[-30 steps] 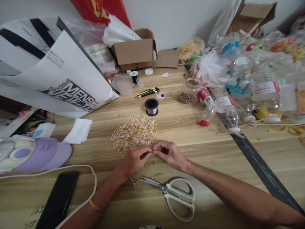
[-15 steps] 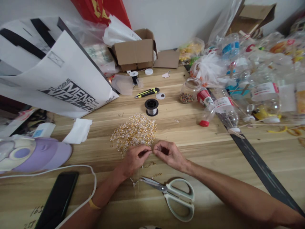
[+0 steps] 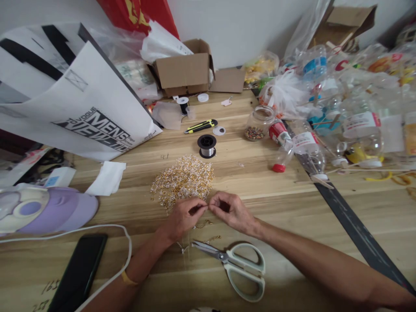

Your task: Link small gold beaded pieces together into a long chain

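Note:
My left hand (image 3: 187, 216) and my right hand (image 3: 231, 212) meet fingertip to fingertip over the table, both pinched. Whatever lies between the fingertips is too small to make out. Just beyond them spreads a pile of gold and clear beads (image 3: 183, 180), its near edge partly hidden by my left hand. Below my hands lie a short gold chain (image 3: 204, 224) and another length of chain with clear stones (image 3: 184, 248). A thin clear thread hangs under my left hand. Scissors with pale handles (image 3: 245, 268) rest on the table nearest me.
Behind the beads stand a wire spool (image 3: 207, 146) and a yellow-black utility knife (image 3: 200, 126). To the left are a phone (image 3: 78, 273), a white cable (image 3: 128, 242) and a large paper bag (image 3: 81, 108). Plastic bottles (image 3: 307, 147) and a bead jar (image 3: 256, 125) crowd the right.

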Action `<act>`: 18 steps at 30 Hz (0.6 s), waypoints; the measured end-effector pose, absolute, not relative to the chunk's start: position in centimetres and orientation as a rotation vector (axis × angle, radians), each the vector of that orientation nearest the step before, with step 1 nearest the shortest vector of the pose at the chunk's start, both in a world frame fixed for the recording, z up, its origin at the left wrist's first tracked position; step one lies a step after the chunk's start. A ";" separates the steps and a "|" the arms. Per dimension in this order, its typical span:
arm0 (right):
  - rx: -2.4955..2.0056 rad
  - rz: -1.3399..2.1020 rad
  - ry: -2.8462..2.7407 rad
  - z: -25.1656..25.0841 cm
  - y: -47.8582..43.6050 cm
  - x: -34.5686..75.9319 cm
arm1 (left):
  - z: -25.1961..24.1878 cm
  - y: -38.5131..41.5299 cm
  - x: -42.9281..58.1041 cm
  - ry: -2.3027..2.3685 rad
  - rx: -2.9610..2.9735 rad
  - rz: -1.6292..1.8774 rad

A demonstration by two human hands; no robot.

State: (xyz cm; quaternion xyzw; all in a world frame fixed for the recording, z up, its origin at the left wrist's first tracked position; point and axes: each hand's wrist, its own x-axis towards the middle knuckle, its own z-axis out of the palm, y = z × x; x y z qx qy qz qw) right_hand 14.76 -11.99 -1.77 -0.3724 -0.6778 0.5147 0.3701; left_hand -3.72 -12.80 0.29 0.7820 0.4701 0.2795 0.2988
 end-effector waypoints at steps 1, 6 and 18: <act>-0.957 1.322 -1.738 -1.8 -12.0 14.8 | 0.2 -12.8 -3.7 1.247 2.076 0.750; -0.954 1.332 -1.729 -1.7 -12.0 14.8 | -0.1 -12.7 -3.8 1.246 2.087 0.764; -0.956 1.320 -1.724 -1.8 -12.0 14.7 | -0.1 -12.8 -3.7 1.227 2.106 0.793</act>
